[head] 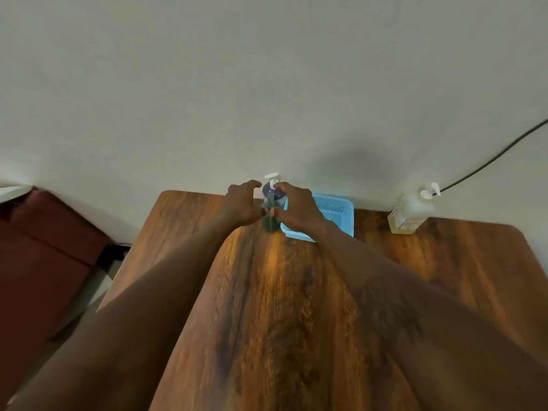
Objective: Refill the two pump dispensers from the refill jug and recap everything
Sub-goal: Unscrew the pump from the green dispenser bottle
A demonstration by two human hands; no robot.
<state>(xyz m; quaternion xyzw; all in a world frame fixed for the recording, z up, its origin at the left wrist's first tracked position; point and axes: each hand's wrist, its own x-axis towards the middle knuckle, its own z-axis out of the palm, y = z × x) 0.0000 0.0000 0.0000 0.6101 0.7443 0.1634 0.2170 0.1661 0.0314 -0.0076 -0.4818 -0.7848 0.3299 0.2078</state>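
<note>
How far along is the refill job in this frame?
Early, by the look of it. Nothing shows as done: the clear dispenser stands capped and untouched at the right. In hand: both hands, left and right, are at the blue dispenser, pump on. No refill jug is in view, so filling and recapping seem left.

head view, steeply downward, seemingly near table (pixel 281 307)

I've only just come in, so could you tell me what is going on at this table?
A person reaches both arms across a wooden table. The left hand and right hand close around a small pump dispenser with a white pump head, near the far edge; the grip itself is blurred. A blue basket sits just right of it. A second, clear pump dispenser stands untouched further right. No refill jug is in view.
</note>
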